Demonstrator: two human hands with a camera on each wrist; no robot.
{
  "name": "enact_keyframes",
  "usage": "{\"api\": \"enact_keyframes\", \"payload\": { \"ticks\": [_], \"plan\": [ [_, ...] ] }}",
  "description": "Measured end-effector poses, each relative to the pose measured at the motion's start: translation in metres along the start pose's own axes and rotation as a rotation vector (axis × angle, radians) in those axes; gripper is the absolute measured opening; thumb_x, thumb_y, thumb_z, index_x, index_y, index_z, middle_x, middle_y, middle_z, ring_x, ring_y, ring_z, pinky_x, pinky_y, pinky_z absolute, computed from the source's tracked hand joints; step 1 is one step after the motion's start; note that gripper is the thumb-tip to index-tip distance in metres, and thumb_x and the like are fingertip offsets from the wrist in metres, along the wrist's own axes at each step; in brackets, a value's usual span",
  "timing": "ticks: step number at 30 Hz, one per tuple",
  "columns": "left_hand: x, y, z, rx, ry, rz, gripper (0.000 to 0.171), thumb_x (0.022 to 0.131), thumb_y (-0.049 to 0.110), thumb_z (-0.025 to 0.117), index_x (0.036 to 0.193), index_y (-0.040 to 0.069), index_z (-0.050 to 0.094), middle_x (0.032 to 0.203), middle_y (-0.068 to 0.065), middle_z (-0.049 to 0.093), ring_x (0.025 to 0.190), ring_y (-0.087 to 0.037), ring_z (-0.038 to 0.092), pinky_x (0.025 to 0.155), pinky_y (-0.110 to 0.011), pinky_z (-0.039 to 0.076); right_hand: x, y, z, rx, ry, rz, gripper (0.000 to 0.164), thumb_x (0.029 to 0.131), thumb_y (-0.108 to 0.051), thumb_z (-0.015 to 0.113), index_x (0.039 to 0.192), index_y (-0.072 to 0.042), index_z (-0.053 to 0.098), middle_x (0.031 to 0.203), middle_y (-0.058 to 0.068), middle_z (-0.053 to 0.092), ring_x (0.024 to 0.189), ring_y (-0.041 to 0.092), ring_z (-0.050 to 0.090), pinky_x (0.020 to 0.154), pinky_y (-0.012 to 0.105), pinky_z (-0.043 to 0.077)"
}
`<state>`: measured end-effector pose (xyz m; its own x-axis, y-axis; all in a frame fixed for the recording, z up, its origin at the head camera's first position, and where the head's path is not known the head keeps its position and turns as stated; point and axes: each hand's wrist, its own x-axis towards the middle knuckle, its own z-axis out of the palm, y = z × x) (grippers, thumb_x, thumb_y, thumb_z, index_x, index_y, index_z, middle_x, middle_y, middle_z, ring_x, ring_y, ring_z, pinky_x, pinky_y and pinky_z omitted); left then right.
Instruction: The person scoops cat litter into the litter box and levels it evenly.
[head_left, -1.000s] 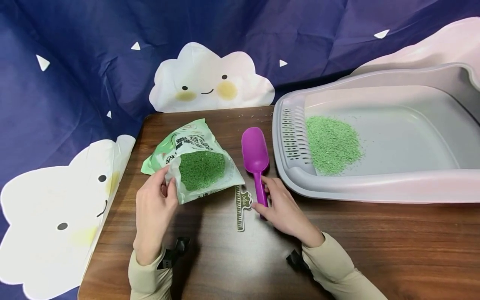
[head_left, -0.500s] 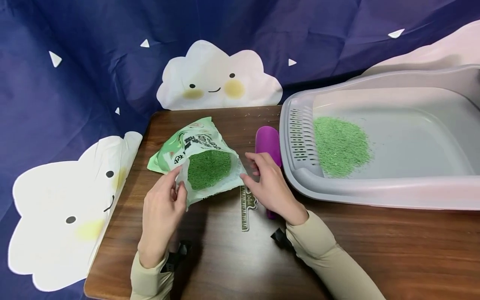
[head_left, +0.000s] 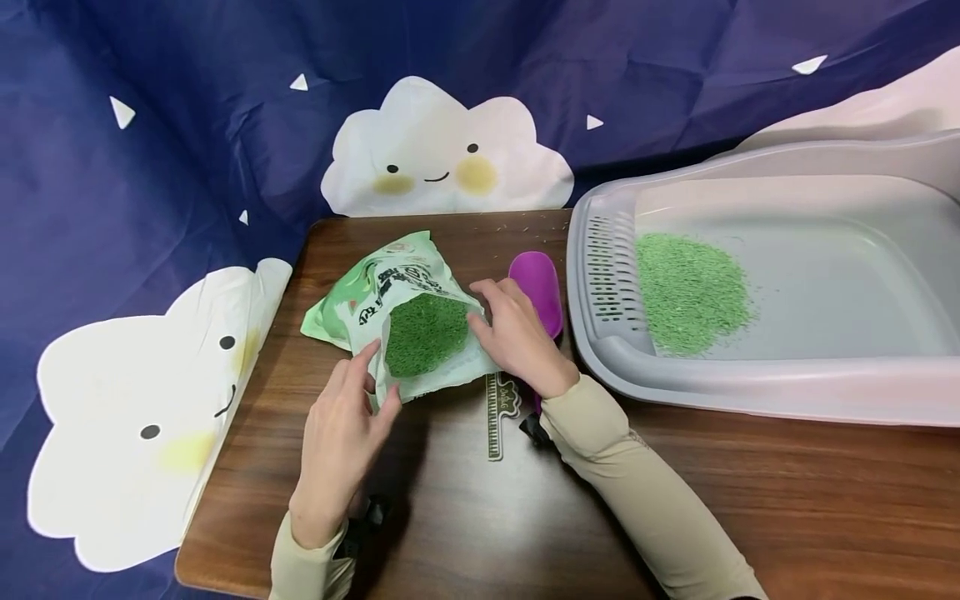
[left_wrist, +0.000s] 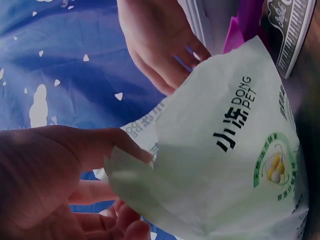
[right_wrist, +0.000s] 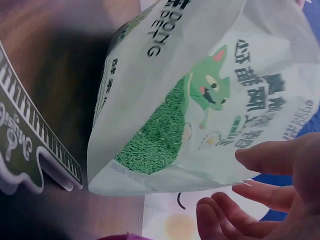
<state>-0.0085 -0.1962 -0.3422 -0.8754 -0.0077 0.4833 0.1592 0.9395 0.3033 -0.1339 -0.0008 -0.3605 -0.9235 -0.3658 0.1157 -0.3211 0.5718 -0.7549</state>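
Observation:
A light-green and white bag of cat litter [head_left: 360, 312] lies tilted on the table, its mouth facing me. Green pellets [head_left: 427, 333] show inside, and a cat drawing marks its front. My left hand [head_left: 341, 437] is at the bag's left edge; in the left wrist view its thumb [left_wrist: 132, 145] lies over the film, with curled fingers on the other side. My right hand [head_left: 517, 333] is at the right edge of the mouth, thumb and fingers apart around the film. Partly behind the right hand lies a purple scoop [head_left: 538, 283], its handle mostly hidden.
A large grey litter box [head_left: 750, 379] stands at the right, with a pile of green pellets [head_left: 693, 292] beside its slotted end. A ruler with a piano-key pattern [head_left: 495, 421] lies in front of the bag. A blue cloud-print cloth [head_left: 637, 75] hangs behind the table.
My right hand has let go of the scoop's handle and moved left and up to the bag. The scoop shifted right. My left thumb and forefinger have spread at the bag's edge.

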Motion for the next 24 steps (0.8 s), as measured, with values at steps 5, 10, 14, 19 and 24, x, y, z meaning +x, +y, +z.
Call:
{"api": "enact_keyframes", "payload": {
  "ticks": [5,10,14,19,24],
  "plan": [
    [-0.002,0.002,0.000,0.010,-0.016,-0.014,0.055,0.076,0.003,0.067,0.129,0.006,0.056,0.080,-0.008,0.054,0.055,-0.018,0.046,0.047,-0.035,0.040,0.008,0.000,0.002,-0.066,0.026,-0.002,0.030,0.094,-0.012,0.056,0.122,-0.003,0.062,0.104,0.017,0.065,0.089,0.030,0.062,0.079,0.042,0.053],
    [-0.005,0.002,-0.002,0.024,-0.025,0.001,0.061,0.073,-0.004,0.065,0.132,0.007,0.053,0.083,-0.010,0.051,0.054,-0.023,0.044,0.046,-0.037,0.040,0.012,0.001,0.001,-0.099,0.043,-0.010,0.024,0.094,-0.009,0.056,0.115,-0.004,0.066,0.098,0.015,0.066,0.082,0.029,0.063,0.072,0.040,0.054],
    [-0.007,0.001,-0.004,0.040,-0.052,0.012,0.066,0.071,-0.005,0.067,0.133,0.011,0.054,0.086,-0.011,0.049,0.051,-0.021,0.042,0.043,-0.033,0.037,0.014,0.002,-0.002,-0.135,0.069,-0.019,0.027,0.091,-0.003,0.053,0.113,-0.004,0.068,0.095,0.015,0.066,0.080,0.031,0.063,0.069,0.042,0.054],
    [-0.011,-0.001,-0.007,0.052,-0.095,0.002,0.068,0.068,-0.007,0.069,0.131,0.016,0.057,0.087,-0.007,0.048,0.050,-0.018,0.043,0.043,-0.030,0.036,0.018,0.007,-0.005,-0.177,0.109,-0.014,0.028,0.089,-0.001,0.053,0.111,-0.006,0.070,0.094,0.015,0.067,0.079,0.035,0.064,0.067,0.046,0.054],
    [-0.014,-0.004,-0.010,0.077,-0.138,0.006,0.067,0.066,-0.009,0.069,0.127,0.020,0.062,0.082,-0.003,0.045,0.048,-0.016,0.041,0.041,-0.028,0.033,0.021,0.013,-0.007,-0.191,0.144,0.006,0.030,0.087,0.000,0.053,0.111,-0.008,0.070,0.092,0.016,0.067,0.078,0.038,0.063,0.067,0.049,0.052]
  ]
}}
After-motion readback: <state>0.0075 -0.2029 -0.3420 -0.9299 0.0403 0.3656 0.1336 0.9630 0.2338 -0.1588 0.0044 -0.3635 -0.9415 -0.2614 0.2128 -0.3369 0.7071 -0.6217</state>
